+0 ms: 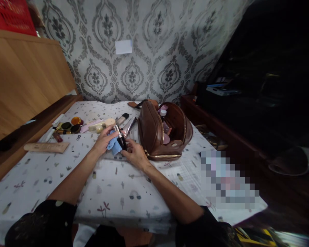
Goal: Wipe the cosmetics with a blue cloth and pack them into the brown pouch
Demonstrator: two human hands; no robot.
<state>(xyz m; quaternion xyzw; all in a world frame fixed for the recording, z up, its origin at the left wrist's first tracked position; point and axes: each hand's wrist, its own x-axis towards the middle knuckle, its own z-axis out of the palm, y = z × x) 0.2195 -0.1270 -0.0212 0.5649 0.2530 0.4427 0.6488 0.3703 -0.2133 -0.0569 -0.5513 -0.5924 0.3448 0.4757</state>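
My left hand is closed around a light blue cloth, which it presses against a small cosmetic bottle. The bottle is dark and glossy with a silver top, and it tilts slightly to the left. My right hand grips the lower part of that bottle from the right. Just right of the hands stands a brown makeup bag, unzipped and gaping. Inside it are a white-capped jar and a glittery palette. A silver tube with a dark cap lies between the hands and the bag.
Left of my hands lie several cosmetics, among them an amber-lidded jar, a beige tube and a foundation bottle. A patterned cloth covers the table. A wooden panel borders the left; a blurred patch covers something at right.
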